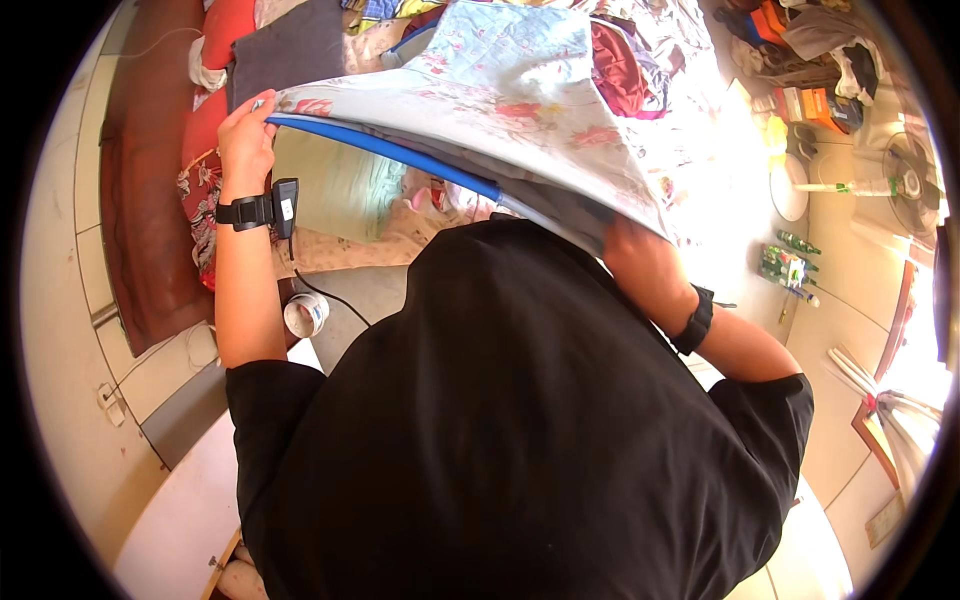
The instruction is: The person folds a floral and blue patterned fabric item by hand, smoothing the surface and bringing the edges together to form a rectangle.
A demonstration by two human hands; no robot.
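A white and pale blue floral cloth [487, 105] with red blossoms stretches in front of my chest, held up over a bed. My left hand [249, 142] pinches its left corner, where a bright blue edge band [405, 154] begins. At the near right side my right hand [637, 251] grips the cloth's edge; its fingers are partly hidden in the fold and blurred. The greyish underside shows between the two layers. Below the left part of the cloth lies a folded pale green cloth [330, 180]. A dark grey folded cloth [289, 52] lies beyond my left hand.
A maroon garment [619, 67] lies among heaped clothes on the bed. The brown headboard [154, 187] runs along the left. A white tub [306, 315] stands near my left elbow. Green bottles [784, 262] and a pedestal fan [911, 184] are at the right.
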